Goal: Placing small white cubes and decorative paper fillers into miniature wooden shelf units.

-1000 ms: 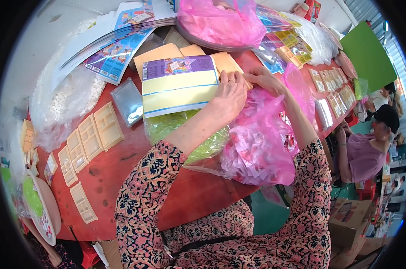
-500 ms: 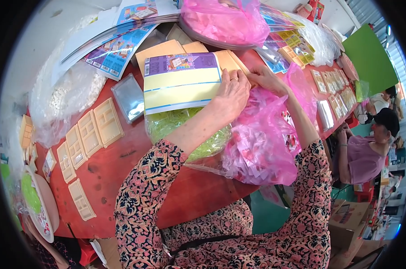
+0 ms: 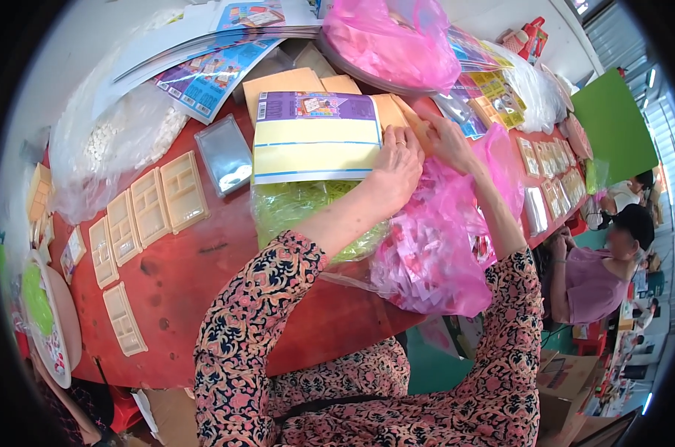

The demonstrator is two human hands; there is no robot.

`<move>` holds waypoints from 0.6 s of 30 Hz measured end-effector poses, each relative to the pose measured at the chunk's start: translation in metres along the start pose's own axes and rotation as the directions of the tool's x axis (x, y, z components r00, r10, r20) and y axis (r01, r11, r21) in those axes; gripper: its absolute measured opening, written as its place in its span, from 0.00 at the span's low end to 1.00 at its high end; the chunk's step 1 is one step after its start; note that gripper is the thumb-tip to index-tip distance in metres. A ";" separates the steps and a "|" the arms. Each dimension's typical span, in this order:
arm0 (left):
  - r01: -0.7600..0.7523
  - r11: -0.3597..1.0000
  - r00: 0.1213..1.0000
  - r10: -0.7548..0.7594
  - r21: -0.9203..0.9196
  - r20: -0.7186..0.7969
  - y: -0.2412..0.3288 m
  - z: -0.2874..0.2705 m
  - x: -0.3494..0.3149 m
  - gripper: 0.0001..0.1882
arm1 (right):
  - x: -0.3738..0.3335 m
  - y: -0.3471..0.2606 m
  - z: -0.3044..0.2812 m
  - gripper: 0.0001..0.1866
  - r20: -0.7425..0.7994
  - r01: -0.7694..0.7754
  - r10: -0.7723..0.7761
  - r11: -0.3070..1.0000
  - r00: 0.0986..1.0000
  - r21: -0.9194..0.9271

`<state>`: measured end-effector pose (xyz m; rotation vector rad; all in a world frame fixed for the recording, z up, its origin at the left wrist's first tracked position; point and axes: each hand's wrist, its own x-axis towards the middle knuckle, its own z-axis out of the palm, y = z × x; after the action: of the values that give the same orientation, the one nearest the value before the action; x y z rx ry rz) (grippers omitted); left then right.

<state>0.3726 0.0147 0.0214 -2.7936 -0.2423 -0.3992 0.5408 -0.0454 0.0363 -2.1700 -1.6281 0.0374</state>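
Table [image 3: 181, 287] red, dark-spotted; green board [image 3: 617, 127] at right.

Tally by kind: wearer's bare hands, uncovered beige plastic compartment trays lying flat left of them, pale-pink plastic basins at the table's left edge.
Bare hands (left hand, right hand): 2
Uncovered beige plastic compartment trays: 5
Pale-pink plastic basin: 1
Total: 8

Smooth beige plastic trays [image 3: 150, 205] line the frame's left; at centre, a glossy pink bag [image 3: 427, 261] (thin, crinkled plastic) adjoins smooth paper [image 3: 315, 156].
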 end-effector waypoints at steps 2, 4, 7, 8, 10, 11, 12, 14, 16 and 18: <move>0.013 0.999 0.996 -0.010 0.033 -0.090 0.001 0.004 -0.003 0.25 | 0.002 -0.001 -0.005 0.19 0.008 -0.020 0.020 1.000 1.000 0.006; 0.010 1.000 0.999 -0.010 0.018 -0.042 -0.002 0.003 -0.002 0.25 | 0.004 -0.004 -0.008 0.21 0.088 -0.118 0.121 0.992 0.989 -0.042; -0.003 0.999 1.000 0.004 -0.032 0.031 -0.004 0.001 0.002 0.24 | -0.006 -0.005 -0.006 0.22 0.015 -0.051 0.054 0.982 0.998 -0.181; -0.009 0.998 0.998 0.013 -0.062 0.060 -0.004 0.000 0.004 0.24 | -0.008 -0.004 -0.006 0.22 0.016 -0.051 0.055 0.982 0.998 -0.184; -0.012 0.999 0.998 0.016 -0.051 0.069 -0.002 0.000 0.005 0.24 | -0.009 -0.007 -0.004 0.22 -0.026 -0.042 0.038 0.981 0.999 -0.188; -0.015 0.999 0.997 0.019 -0.040 0.078 -0.002 0.000 0.006 0.24 | -0.007 -0.007 -0.010 0.22 -0.026 -0.042 0.038 0.981 0.999 -0.188; -0.016 0.999 0.996 0.019 -0.037 0.082 -0.002 0.001 0.005 0.24 | -0.002 -0.007 -0.020 0.22 0.023 -0.019 0.025 0.973 0.999 -0.230; -0.022 0.999 1.000 0.022 -0.038 -0.001 -0.001 0.002 0.003 0.24 | 0.001 -0.004 -0.039 0.21 0.071 -0.006 0.026 0.960 0.997 -0.278; -0.021 0.997 0.999 0.019 -0.073 -0.028 -0.001 0.005 0.001 0.23 | 0.003 -0.002 -0.060 0.20 0.062 0.053 -0.031 0.917 0.998 -0.395; -0.017 0.994 0.998 0.011 -0.107 -0.055 0.000 0.006 0.004 0.23 | -0.006 -0.002 -0.080 0.20 0.074 0.072 -0.047 0.920 0.996 -0.384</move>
<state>0.3774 0.0175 0.0174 -2.8828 -0.1945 -0.4988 0.5586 -0.0760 0.1084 -2.4240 -1.8659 -0.2585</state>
